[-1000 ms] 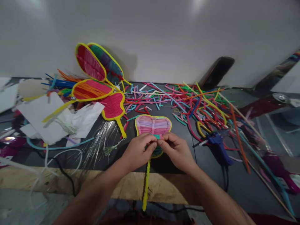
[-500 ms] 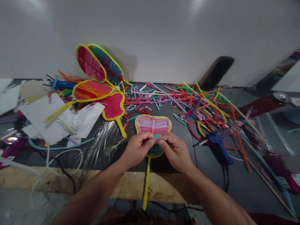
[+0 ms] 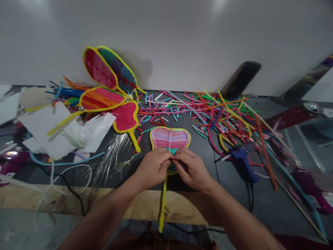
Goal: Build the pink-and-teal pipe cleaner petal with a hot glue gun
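In the head view a wing-shaped piece made of pipe cleaners [image 3: 170, 136] lies at the table's front, pink and lilac above, green below, edged in yellow. Its yellow stem [image 3: 162, 208] reaches past the table edge. My left hand [image 3: 155, 166] and my right hand [image 3: 191, 166] meet over its lower half. Both pinch a short pink pipe cleaner [image 3: 172, 157] between thumb and fingertips, largely covered by the fingers. The green rows are partly hidden beneath my hands.
Finished pipe-cleaner shapes [image 3: 126, 116] lie at left beside white paper [image 3: 100, 133] and silvery strands [image 3: 111, 158]. Loose pipe-cleaner pieces [image 3: 179, 104] cover the table's back. A blue glue gun [image 3: 243, 163] lies at right with its cord. A dark phone [image 3: 241, 80] leans on the wall.
My fingertips have drawn closer together over the green part and the wrists have turned slightly. Less of the pink pipe cleaner shows now. The winged piece stays in place.
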`<action>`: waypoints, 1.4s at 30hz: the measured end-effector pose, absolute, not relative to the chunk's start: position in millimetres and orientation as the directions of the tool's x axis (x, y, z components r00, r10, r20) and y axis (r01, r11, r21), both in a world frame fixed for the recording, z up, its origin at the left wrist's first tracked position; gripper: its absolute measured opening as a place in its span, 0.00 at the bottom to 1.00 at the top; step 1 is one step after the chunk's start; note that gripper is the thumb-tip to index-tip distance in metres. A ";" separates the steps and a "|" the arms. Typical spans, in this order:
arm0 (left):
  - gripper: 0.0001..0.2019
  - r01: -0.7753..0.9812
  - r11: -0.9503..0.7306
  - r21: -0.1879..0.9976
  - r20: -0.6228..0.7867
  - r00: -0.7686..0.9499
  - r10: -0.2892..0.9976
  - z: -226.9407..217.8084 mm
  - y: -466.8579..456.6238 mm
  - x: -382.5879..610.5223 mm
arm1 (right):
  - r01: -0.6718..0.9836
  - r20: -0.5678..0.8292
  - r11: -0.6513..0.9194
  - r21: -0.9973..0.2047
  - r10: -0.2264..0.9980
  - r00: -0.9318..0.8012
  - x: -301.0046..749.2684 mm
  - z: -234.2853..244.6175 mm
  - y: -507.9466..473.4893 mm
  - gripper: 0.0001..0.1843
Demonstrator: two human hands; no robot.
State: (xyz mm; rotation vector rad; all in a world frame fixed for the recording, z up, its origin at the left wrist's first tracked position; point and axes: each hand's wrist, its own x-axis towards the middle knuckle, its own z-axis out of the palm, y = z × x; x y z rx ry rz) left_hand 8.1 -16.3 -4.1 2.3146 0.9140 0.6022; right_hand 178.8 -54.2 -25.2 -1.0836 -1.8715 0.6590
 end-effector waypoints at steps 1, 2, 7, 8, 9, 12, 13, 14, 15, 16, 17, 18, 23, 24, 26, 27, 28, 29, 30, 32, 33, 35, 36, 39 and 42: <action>0.09 0.485 -0.607 0.630 0.192 0.660 0.726 -4.3 -16.7 8.5 | 0.423 0.402 0.477 -0.771 0.879 -0.258 178.6 -25.7 -53.9 0.06; 0.09 0.506 -0.600 0.620 0.187 0.647 0.739 -4.4 -17.0 8.7 | 0.418 0.390 0.459 -0.784 0.888 -0.244 178.3 -25.8 -53.7 0.06; 0.05 0.436 -0.314 0.843 0.052 0.516 0.855 -5.2 -18.7 10.9 | 0.350 0.228 0.215 -0.912 0.974 -0.004 174.0 -23.1 -56.8 0.09; 0.05 0.375 -0.220 0.901 0.006 0.495 0.869 -6.0 -19.3 11.8 | 0.309 0.195 0.172 -0.936 0.980 0.046 172.9 -22.8 -57.8 0.10; 0.06 0.308 -0.130 0.943 -0.036 0.480 0.876 -7.0 -19.9 12.9 | 0.266 0.173 0.146 -0.953 0.982 0.080 171.9 -22.6 -58.7 0.10; 0.09 0.151 0.038 0.988 -0.101 0.433 0.896 -10.1 -21.3 16.1 | 0.213 0.204 0.178 -0.961 0.973 0.108 170.1 -22.1 -59.6 0.08; 0.10 0.123 0.058 0.991 -0.105 0.416 0.903 -10.5 -21.2 16.9 | 0.227 0.239 0.212 -0.951 0.965 0.103 169.9 -21.8 -59.4 0.07; 0.11 0.105 0.066 0.992 -0.103 0.402 0.910 -10.6 -20.9 17.3 | 0.248 0.280 0.249 -0.936 0.955 0.099 170.0 -21.5 -59.1 0.06; 0.11 0.091 0.065 0.994 -0.096 0.392 0.915 -10.1 -20.4 17.4 | 0.269 0.319 0.285 -0.920 0.944 0.089 170.2 -21.0 -58.7 0.05; 0.11 0.081 0.058 0.995 -0.085 0.392 0.916 -9.2 -19.6 17.2 | 0.285 0.353 0.319 -0.904 0.932 0.076 170.4 -20.6 -58.4 0.04; 0.11 0.075 0.048 0.996 -0.074 0.399 0.914 -8.0 -18.6 16.6 | 0.296 0.383 0.349 -0.889 0.922 0.063 170.6 -20.3 -58.2 0.04; 0.12 0.078 0.035 0.996 -0.065 0.415 0.908 -6.7 -17.6 15.7 | 0.303 0.404 0.372 -0.877 0.913 0.049 170.8 -20.0 -58.1 0.04; 0.11 0.232 -0.165 0.958 0.020 0.522 0.853 -2.1 -13.6 9.4 | 0.340 0.395 0.377 -0.862 0.919 -0.016 171.6 -19.0 -59.1 0.05; 0.11 0.266 -0.220 0.938 0.045 0.538 0.842 -2.1 -13.1 8.3 | 0.342 0.363 0.348 -0.873 0.931 -0.022 172.0 -18.5 -59.4 0.06; 0.10 0.308 -0.302 0.902 0.086 0.558 0.826 -2.8 -12.3 6.7 | 0.335 0.275 0.268 -0.903 0.961 -0.027 173.0 -17.2 -59.8 0.09; 0.10 0.321 -0.326 0.889 0.098 0.562 0.821 -3.4 -12.0 6.3 | 0.332 0.233 0.228 -0.915 0.972 -0.026 173.6 -16.5 -59.9 0.10; 0.10 0.331 -0.341 0.880 0.105 0.565 0.819 -3.9 -11.8 6.1 | 0.334 0.203 0.199 -0.921 0.979 -0.023 174.4 -15.9 -60.0 0.11; 0.10 0.338 -0.350 0.874 0.108 0.567 0.817 -4.4 -11.7 6.1 | 0.343 0.197 0.190 -0.920 0.980 -0.014 175.3 -15.6 -60.1 0.10; 0.10 0.343 -0.356 0.870 0.109 0.570 0.815 -4.7 -11.8 6.2 | 0.361 0.214 0.202 -0.911 0.977 -0.006 176.3 -15.6 -60.1 0.10; 0.10 0.355 -0.366 0.860 0.104 0.581 0.807 -5.4 -12.2 6.7 | 0.412 0.294 0.276 -0.869 0.956 -0.020 178.0 -16.6 -59.9 0.07; 0.10 0.362 -0.377 0.852 0.105 0.589 0.801 -5.7 -12.6 7.1 | 0.440 0.338 0.323 -0.838 0.940 -0.048 178.7 -17.7 -59.6 0.06; 0.08 0.387 -0.430 0.816 0.130 0.602 0.788 -6.9 -13.6 7.6 | 0.500 0.396 0.398 -0.769 0.911 -0.117 179.0 -20.8 -58.9 0.07; 0.08 0.409 -0.476 0.779 0.154 0.610 0.777 -7.7 -14.1 7.8 | 0.536 0.403 0.415 -0.735 0.903 -0.147 178.7 -22.6 -58.4 0.09; 0.09 0.491 -0.636 0.595 0.242 0.645 0.725 -10.5 -15.0 8.2 | 0.636 0.380 0.395 -0.663 0.909 -0.170 177.0 -27.3 -56.5 0.11; 0.10 0.529 -0.676 0.514 0.290 0.634 0.717 -11.6 -16.0 9.3 | 0.619 0.353 0.365 -0.695 0.924 -0.148 175.7 -28.2 -55.5 0.08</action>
